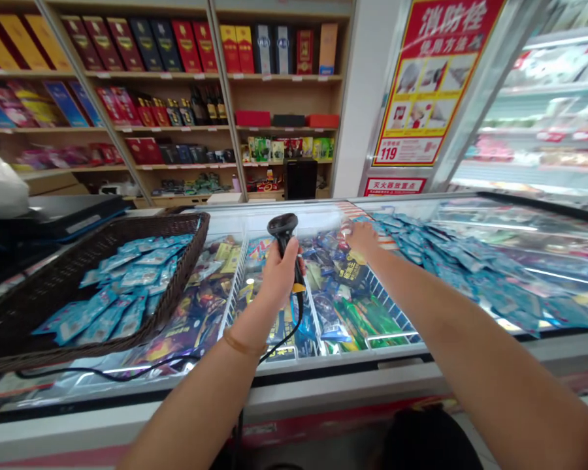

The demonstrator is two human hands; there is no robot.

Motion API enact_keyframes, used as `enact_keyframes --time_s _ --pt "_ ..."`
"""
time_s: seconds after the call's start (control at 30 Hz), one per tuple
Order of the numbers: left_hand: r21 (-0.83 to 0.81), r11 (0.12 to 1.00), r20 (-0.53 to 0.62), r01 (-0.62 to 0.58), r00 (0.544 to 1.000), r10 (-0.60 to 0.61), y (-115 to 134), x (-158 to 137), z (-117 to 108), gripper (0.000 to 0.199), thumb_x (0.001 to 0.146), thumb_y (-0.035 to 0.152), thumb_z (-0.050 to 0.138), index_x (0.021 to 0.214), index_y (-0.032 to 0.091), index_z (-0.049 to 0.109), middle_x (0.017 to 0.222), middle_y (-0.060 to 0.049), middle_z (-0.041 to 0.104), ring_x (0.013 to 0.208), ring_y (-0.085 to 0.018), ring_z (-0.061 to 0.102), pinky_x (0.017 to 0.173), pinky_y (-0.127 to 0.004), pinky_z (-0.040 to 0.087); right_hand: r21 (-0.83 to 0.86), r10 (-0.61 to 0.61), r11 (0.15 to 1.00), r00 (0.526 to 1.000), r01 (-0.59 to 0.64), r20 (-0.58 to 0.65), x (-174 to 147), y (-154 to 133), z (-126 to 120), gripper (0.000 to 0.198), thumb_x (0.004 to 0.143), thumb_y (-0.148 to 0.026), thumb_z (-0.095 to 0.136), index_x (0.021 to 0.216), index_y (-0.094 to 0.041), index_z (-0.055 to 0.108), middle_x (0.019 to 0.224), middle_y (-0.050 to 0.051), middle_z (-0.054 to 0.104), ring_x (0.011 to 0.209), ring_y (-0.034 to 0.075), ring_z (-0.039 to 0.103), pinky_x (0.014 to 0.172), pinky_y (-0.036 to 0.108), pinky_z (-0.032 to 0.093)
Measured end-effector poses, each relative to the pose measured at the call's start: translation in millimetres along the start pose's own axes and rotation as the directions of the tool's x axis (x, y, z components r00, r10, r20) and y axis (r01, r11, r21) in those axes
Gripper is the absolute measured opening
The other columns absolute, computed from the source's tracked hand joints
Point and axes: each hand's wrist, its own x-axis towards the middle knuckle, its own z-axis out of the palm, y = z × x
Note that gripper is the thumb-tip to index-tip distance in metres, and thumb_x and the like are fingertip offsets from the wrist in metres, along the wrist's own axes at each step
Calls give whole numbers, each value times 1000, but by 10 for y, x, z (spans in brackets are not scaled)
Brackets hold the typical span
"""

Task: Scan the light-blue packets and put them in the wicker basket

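Observation:
My left hand (280,267) is wrapped round the handle of a black barcode scanner (283,226), held upright over the freezer baskets. A black cable (287,336) runs down from its yellow-marked base. Farther off, my right hand (361,236) reaches to the back of the open freezer section, its fingers curled near a small pale, reddish item too blurred to name. Beside that hand lie an orange-and-white striped sheet (388,240) and a spread of blue packets (436,248). Below it, a wire basket (323,346) holds dark and green ice-cream packs (367,316).
A brown wicker basket (203,238) with several blue packets (137,274) sits on the left glass lid. The freezer's front edge (333,385) runs across before me. Behind stand shelves of boxed goods (225,75), a red fire-hydrant sign (436,78) and a lit display cooler (553,117).

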Motion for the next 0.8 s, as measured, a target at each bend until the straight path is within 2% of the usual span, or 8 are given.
enact_keyframes --time_s 0.07,0.2,0.3,0.43,0.53,0.67,0.73,0.8 --pt "31 999 46 25 999 -26 -102 -25 2 47 79 60 70 92 21 47 69 5 57 47 -7 52 44 -22 42 -52 70 996 997 -71 -11 38 196 8 57 93 -41 54 141 -11 52 152 25 41 147 40 31 116 58 26" --pt "112 993 150 48 987 -65 -235 -84 -9 45 81 59 69 94 21 48 68 5 59 46 -7 52 46 -22 41 -129 92 988 995 -87 31 45 305 24 64 97 -53 44 132 -2 59 136 31 55 138 44 41 112 62 27" --pt "145 988 200 44 977 -73 -262 -120 -7 45 82 59 68 94 21 48 68 5 59 47 -8 54 47 -22 43 -177 33 984 998 -22 61 -11 234 -8 60 97 -54 45 125 -6 65 130 29 60 132 42 48 110 58 30" --pt "142 989 196 51 977 -79 -240 -148 -16 43 83 58 67 94 21 48 65 6 57 47 -8 54 47 -22 44 -222 -43 973 996 60 81 -265 19 -71 59 99 -52 39 123 -5 67 126 27 63 122 39 58 103 52 40" --pt "123 991 175 60 981 -81 -235 -153 -27 42 83 56 68 94 21 47 66 6 57 46 -7 53 45 -21 42 -215 -159 962 986 166 51 -550 -210 -116 54 98 -49 43 119 -6 68 124 26 64 122 40 57 101 51 41" --pt "98 992 159 78 983 -93 -261 -154 -23 42 82 54 70 93 21 47 74 5 58 47 -6 54 44 -21 42 -175 -309 933 949 315 58 -799 -411 -188 45 100 -43 39 112 -14 71 118 20 68 119 35 57 103 48 40" --pt "99 991 156 87 982 -102 -271 -159 -14 42 82 54 70 93 20 47 75 5 59 47 -6 54 43 -21 42 -168 -322 935 946 312 -38 -818 -401 -195 48 100 -47 40 122 -15 67 125 20 66 124 35 54 105 47 38" --pt "107 989 159 97 981 -113 -274 -167 -4 43 82 55 70 92 20 47 75 5 58 47 -7 54 44 -22 42 -164 -264 955 960 247 -93 -784 -334 -166 61 96 -58 45 132 -11 60 133 23 61 129 38 50 107 49 37"
